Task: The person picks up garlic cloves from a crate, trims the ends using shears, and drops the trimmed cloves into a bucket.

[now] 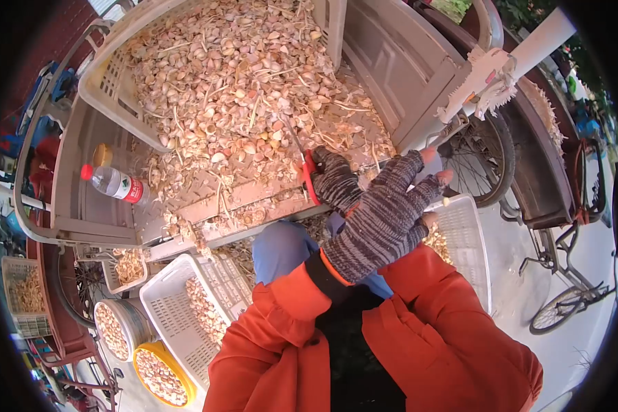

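Arms crossed, you sit at the edge of a metal cart, where the garlic lies spread over the bed and heaped in a tipped crate, its open side toward you, likely to keep the heads within reach. Your right hand is closed around the red handles of the scissors, blades pointing into the heap, apparently to stay ready beside it. Your left hand passes over that wrist, fingers spread apart above the white basket on your right, seemingly because the basket stands on the far side of the cutting hand; a pale clove shows just below the fingertips, touching or not you cannot tell. The count: two hands, one pair of scissors, one tipped crate and one red-capped bottle lying in the cart. On your left stand two buckets, one white and one yellow, and three baskets: one large, one small, one farther off. The garlic itself is too jumbled to number.
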{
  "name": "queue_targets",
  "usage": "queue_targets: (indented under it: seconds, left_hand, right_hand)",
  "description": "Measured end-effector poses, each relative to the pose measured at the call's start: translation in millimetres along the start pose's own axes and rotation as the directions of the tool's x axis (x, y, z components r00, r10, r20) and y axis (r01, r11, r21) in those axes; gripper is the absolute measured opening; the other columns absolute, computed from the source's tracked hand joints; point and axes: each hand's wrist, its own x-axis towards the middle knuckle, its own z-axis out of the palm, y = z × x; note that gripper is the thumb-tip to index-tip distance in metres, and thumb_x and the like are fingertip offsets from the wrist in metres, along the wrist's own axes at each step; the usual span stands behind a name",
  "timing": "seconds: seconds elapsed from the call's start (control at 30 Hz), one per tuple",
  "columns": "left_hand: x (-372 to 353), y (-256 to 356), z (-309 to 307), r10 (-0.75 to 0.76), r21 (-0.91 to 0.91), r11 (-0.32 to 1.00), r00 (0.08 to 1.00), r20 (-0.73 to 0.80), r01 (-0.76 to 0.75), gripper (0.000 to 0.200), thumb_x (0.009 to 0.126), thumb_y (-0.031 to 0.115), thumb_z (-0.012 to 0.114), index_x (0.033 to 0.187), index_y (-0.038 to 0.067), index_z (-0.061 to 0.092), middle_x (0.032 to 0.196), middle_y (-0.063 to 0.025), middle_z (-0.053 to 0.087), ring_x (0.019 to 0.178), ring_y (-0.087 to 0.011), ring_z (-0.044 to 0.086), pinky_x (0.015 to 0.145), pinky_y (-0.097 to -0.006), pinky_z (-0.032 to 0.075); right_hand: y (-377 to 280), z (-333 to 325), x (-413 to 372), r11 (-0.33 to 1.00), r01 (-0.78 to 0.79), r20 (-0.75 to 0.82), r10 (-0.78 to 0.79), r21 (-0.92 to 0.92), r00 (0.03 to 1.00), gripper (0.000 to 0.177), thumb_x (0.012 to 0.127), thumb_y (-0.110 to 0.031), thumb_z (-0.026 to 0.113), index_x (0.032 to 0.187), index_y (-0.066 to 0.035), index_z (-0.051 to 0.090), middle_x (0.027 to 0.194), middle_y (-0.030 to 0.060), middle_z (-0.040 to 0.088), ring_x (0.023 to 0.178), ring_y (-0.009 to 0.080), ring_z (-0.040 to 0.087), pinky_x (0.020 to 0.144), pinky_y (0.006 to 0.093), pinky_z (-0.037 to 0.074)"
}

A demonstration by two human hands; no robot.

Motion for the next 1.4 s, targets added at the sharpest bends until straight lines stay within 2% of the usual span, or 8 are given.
queue_targets:
  seconds: [0.1, 0.27, 0.43, 0.47, 0.6, 1.07, 1.27, 1.4]
  left_hand:
    - [-34.2, -13.1, -62.9, -0.150, 0.157, 0.966, 0.940, -0.308, 0.205, 0.035, 0.079, 0.012, 0.065, 0.112, 0.005, 0.056, 0.103, -0.0113, 0.059, 0.095, -0.0265, 0.056, 0.088, -0.0336, 0.042]
    - [-135.7, -108.1, -103.3, -0.948, -0.988, 0.030, 0.316, 0.020, 0.154, 0.037, 0.090, 0.022, 0.054, 0.121, 0.001, 0.047, 0.107, -0.0104, 0.056, 0.089, -0.0166, 0.054, 0.074, -0.0272, 0.046]
    - [-143.7, -157.6, -123.9, -0.917, -0.926, 0.238, 0.382, -0.115, 0.292, 0.029, 0.090, 0.017, 0.053, 0.114, 0.000, 0.054, 0.103, -0.0113, 0.058, 0.082, -0.0152, 0.055, 0.068, -0.0240, 0.046]
    - [-143.0, -171.2, -132.6, -0.909, -0.768, 0.386, 0.354, -0.221, 0.511, 0.026, 0.089, 0.015, 0.053, 0.110, 0.000, 0.057, 0.102, -0.0110, 0.059, 0.080, -0.0146, 0.055, 0.067, -0.0234, 0.047]
    - [-125.9, -209.0, -136.1, -0.444, 0.484, 0.685, 0.838, -0.317, 0.545, 0.025, 0.078, 0.007, 0.057, 0.103, 0.004, 0.062, 0.098, -0.0168, 0.062, 0.085, -0.0304, 0.059, 0.081, -0.0367, 0.047]
    - [-145.6, -177.9, -140.9, -0.743, -0.180, 0.628, 0.514, -0.429, 0.757, 0.021, 0.081, 0.013, 0.065, 0.098, 0.003, 0.059, 0.087, -0.0046, 0.060, 0.075, -0.0156, 0.058, 0.068, -0.0270, 0.048]
    - [-163.0, -149.3, -170.8, -0.982, -0.998, 0.042, 0.184, -0.031, 0.057, 0.018, 0.083, 0.013, 0.058, 0.097, 0.003, 0.053, 0.087, -0.0073, 0.056, 0.079, -0.0213, 0.058, 0.061, -0.0267, 0.049]
    - [-162.3, -175.7, -175.2, -0.957, -0.968, 0.169, 0.264, -0.117, 0.187, 0.016, 0.083, 0.012, 0.058, 0.095, 0.002, 0.055, 0.087, -0.0069, 0.057, 0.080, -0.0210, 0.059, 0.060, -0.0265, 0.049]
  right_hand:
    - [-14.4, -48.0, 21.8, 0.086, 0.592, 0.454, -0.556, -0.802, 0.696, 0.026, 0.090, -0.022, 0.054, 0.104, -0.001, 0.057, 0.087, 0.0059, 0.062, 0.072, 0.0149, 0.058, 0.064, 0.0237, 0.050]
    - [-44.7, 41.1, -4.5, 0.378, 0.664, 0.621, -0.246, -0.646, 0.744, 0.026, 0.075, -0.009, 0.064, 0.098, 0.003, 0.058, 0.089, 0.0150, 0.065, 0.081, 0.0238, 0.064, 0.072, 0.0303, 0.051]
    - [-63.0, 99.3, 17.2, 0.054, 0.655, 0.614, -0.297, -0.754, 0.731, 0.024, 0.077, -0.012, 0.063, 0.098, 0.000, 0.060, 0.089, 0.0125, 0.065, 0.078, 0.0203, 0.063, 0.073, 0.0297, 0.050]
    - [-47.9, 85.5, 49.0, 0.599, 0.593, 0.538, -0.297, -0.539, 0.789, 0.027, 0.075, -0.012, 0.065, 0.099, -0.001, 0.059, 0.089, 0.0121, 0.065, 0.074, 0.0206, 0.063, 0.072, 0.0309, 0.051]
    - [-51.3, 81.9, 59.7, 0.119, 0.610, 0.588, -0.177, -0.783, 0.789, 0.029, 0.073, -0.014, 0.069, 0.098, -0.002, 0.060, 0.088, 0.0124, 0.064, 0.074, 0.0200, 0.062, 0.069, 0.0315, 0.051]
    - [-48.9, 98.2, 53.9, 0.114, 0.520, 0.527, 0.038, -0.847, 0.849, 0.030, 0.073, -0.013, 0.067, 0.099, 0.001, 0.059, 0.093, 0.0147, 0.065, 0.083, 0.0269, 0.063, 0.074, 0.0346, 0.051]
    - [-62.5, 100.0, 54.6, 0.188, 0.428, 0.426, -0.050, -0.884, 0.903, 0.028, 0.077, -0.013, 0.063, 0.102, -0.001, 0.059, 0.096, 0.0150, 0.064, 0.083, 0.0239, 0.063, 0.072, 0.0325, 0.051]
    - [-53.8, 114.4, 37.7, -0.380, 0.619, 0.638, 0.091, -0.687, 0.764, 0.034, 0.076, -0.019, 0.064, 0.104, 0.000, 0.058, 0.095, 0.0183, 0.063, 0.086, 0.0300, 0.062, 0.074, 0.0364, 0.050]
